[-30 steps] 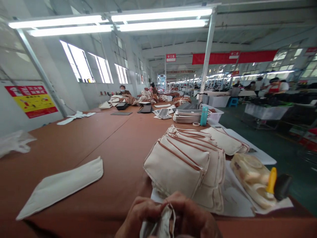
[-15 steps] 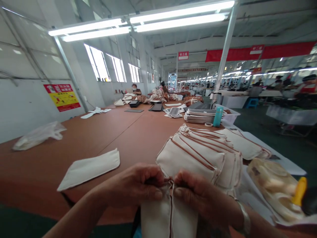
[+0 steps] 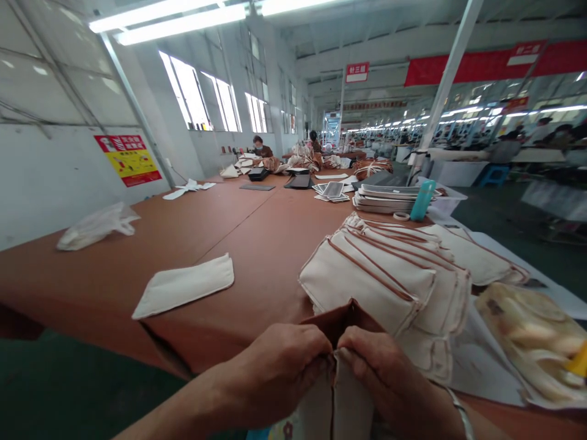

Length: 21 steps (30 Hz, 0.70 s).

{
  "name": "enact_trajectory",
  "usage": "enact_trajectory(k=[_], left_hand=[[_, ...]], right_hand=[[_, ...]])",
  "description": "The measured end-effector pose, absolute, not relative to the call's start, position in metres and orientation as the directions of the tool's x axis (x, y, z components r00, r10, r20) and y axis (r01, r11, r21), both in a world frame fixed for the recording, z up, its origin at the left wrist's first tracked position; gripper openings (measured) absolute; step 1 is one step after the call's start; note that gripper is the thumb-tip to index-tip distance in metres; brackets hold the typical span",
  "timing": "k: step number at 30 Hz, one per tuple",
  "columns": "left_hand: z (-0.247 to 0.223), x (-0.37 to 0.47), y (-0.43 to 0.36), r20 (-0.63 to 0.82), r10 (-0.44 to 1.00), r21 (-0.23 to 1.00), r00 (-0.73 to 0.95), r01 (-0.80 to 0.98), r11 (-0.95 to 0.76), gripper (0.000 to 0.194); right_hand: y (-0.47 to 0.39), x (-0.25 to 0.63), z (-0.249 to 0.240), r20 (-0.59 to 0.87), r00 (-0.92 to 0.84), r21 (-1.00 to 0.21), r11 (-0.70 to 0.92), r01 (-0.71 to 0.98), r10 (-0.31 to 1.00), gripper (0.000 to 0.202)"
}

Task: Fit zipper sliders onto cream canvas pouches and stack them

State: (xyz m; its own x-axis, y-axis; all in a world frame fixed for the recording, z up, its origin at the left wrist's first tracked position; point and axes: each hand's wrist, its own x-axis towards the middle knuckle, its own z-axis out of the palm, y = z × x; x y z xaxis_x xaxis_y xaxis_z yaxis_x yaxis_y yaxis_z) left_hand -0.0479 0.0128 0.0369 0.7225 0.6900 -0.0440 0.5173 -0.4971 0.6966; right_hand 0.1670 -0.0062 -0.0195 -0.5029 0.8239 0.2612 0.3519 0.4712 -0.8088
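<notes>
In the head view, my left hand and my right hand meet at the bottom middle, pinching the two sides of a cream fabric pouch with a brown inside. A dark seam or slit runs down its front between my hands. Brown material stands open in a peak beyond my fingers, and the pouch's lower part leaves the frame. Just past my right hand lies a fanned pile of cream pouches with brown edging. One flat cream piece rests alone to the left.
A brown-covered table carries a clear plastic bag, stacked grey panels, a tape roll and a teal bottle. At right sits a translucent plastic tray with something yellow. A person is at the far end.
The view has tilted down and turned slightly left. My hands still grip the pouch, and its top has spread, so the brown inside now shows beyond my fingers.
</notes>
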Motion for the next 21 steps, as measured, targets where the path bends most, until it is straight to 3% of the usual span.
enact_trajectory(k=[4,6,16,21], left_hand=[[0.035,-0.046,0.012,-0.178,0.659,0.885,0.731,0.412,-0.217,0.025],[0.029,-0.046,0.014,-0.221,0.658,0.924,0.720,0.371,-0.096,0.025],[0.006,-0.031,0.017,-0.310,0.642,0.949,0.701,0.189,0.252,0.031],[0.009,-0.024,0.017,-0.343,0.670,0.939,0.658,0.245,0.241,0.023]], right_hand=[[-0.010,0.171,-0.012,0.149,-0.483,-0.880,0.339,0.333,0.863,0.038],[-0.012,0.172,-0.013,0.102,-0.485,-0.912,0.276,0.303,0.868,0.040],[-0.013,0.180,-0.028,0.005,-0.445,-0.973,0.108,0.206,0.896,0.039],[-0.010,0.182,-0.029,-0.020,-0.445,-0.995,0.025,0.096,0.895,0.042]])
